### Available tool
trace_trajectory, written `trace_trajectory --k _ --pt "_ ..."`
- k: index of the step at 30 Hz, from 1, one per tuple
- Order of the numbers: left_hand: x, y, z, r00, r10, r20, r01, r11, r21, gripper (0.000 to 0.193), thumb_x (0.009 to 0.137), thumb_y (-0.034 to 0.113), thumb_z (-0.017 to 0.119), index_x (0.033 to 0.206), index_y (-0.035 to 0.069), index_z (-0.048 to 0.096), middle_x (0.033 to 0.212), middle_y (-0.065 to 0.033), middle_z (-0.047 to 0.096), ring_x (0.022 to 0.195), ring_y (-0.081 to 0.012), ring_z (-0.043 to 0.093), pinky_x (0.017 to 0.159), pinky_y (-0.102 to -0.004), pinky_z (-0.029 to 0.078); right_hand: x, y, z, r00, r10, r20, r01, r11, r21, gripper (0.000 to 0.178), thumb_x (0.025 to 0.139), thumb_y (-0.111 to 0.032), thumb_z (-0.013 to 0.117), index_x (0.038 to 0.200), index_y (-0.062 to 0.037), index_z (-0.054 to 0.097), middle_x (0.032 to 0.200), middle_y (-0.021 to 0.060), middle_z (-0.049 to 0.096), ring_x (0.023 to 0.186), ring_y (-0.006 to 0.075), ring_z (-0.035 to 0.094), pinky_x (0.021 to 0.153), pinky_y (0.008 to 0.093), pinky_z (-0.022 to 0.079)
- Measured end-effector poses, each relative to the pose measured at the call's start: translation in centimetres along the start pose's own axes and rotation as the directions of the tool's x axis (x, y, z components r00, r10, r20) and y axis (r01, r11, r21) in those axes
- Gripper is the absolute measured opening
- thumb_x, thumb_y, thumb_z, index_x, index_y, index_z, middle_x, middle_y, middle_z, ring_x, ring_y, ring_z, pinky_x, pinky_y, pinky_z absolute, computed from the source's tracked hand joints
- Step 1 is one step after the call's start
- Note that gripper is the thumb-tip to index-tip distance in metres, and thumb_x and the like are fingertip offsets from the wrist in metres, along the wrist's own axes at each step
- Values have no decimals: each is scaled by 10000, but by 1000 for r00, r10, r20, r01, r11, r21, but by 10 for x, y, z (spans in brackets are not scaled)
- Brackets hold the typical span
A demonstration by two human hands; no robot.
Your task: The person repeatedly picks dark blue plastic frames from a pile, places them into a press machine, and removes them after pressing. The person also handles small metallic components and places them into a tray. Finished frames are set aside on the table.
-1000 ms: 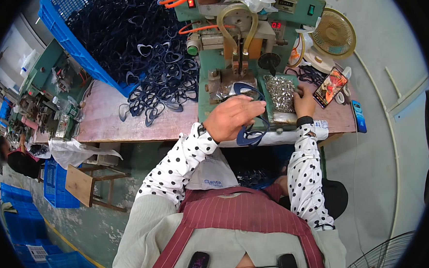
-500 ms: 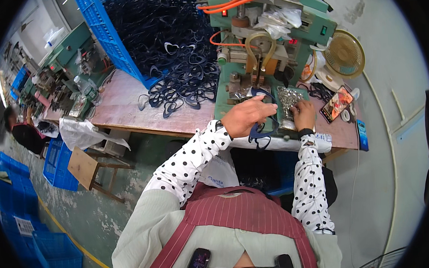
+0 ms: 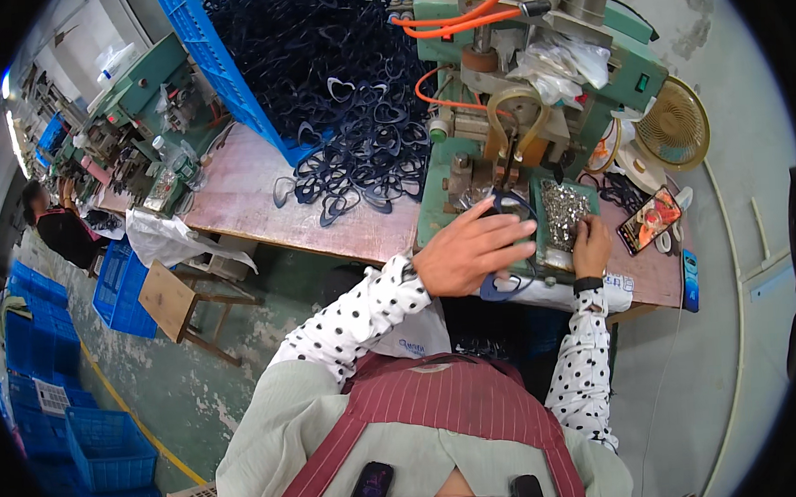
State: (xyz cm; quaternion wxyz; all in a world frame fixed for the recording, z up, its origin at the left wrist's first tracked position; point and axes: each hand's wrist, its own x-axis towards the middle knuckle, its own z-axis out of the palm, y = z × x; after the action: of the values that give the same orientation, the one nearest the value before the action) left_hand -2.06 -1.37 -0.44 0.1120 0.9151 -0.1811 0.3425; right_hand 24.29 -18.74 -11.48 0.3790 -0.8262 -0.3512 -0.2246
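A dark blue looped piece (image 3: 527, 213) is at the lower tooling of a green press (image 3: 438, 179), and part of it shows below my left hand (image 3: 475, 252). That hand lies across the piece with fingers stretched to the right; its thumb is mostly hidden, and the piece appears held beneath the fingers. My right hand (image 3: 591, 245) is at the right edge of a tray of small shiny metal parts (image 3: 565, 211). Its fingertips are pinched together among the parts; whatever is between them is too small to make out.
Many dark blue looped pieces (image 3: 371, 164) spill from a blue crate (image 3: 218, 73) onto the table (image 3: 325, 236). Right of the tray are a phone (image 3: 650, 221) and a fan (image 3: 672, 124). A wooden stool (image 3: 168, 301) stands left; a co-worker (image 3: 60, 232) sits farther off.
The whole view has shifted, with the bench appearing lower and farther right. My left fingers have spread flatter over the blue piece. My right hand remains at the tray's edge.
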Motion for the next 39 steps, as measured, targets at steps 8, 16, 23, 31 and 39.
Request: trace_trajectory --k 8,16,23,31,39 --pt "-75 -131 13 737 -504 -451 670 632 388 132 791 188 715 853 85 663 935 -83 581 859 -300 531 722 -407 395 -1 -11 -7 990 143 12 -144 989 37 131 908 -81 540 1023 -42 591 928 159 656 898 384 584 792 455 422" --pt "-104 -204 51 562 -754 -340 732 262 629 297 749 367 696 841 85 717 1049 -80 563 1037 -304 471 849 -461 352 26 -116 -32 964 234 129 -265 772 578 144 808 22 685 948 -4 707 851 9 661 775 74 576 684 211 441" --pt "-93 -184 29 588 -677 -444 808 460 368 207 813 227 677 826 46 578 905 -93 633 842 -311 585 697 -420 442 37 -177 -50 887 176 427 -437 620 652 131 783 -4 706 914 -5 715 788 -25 646 621 15 464 554 179 369" --pt "-56 -88 5 572 -635 -519 723 689 -45 177 893 42 615 1050 -6 547 898 -137 667 767 -283 656 674 -327 507 47 -191 -27 867 235 439 -496 489 718 453 718 -8 751 1089 7 491 787 71 685 646 41 540 550 208 423" --pt "2 -28 -16 959 101 -266 -141 981 -132 304 817 65 608 1112 -2 638 1101 -166 667 993 -286 664 896 -418 525 50 -181 -34 899 185 396 -412 664 624 591 723 -81 768 1231 -5 475 945 83 699 781 118 559 720 261 471"
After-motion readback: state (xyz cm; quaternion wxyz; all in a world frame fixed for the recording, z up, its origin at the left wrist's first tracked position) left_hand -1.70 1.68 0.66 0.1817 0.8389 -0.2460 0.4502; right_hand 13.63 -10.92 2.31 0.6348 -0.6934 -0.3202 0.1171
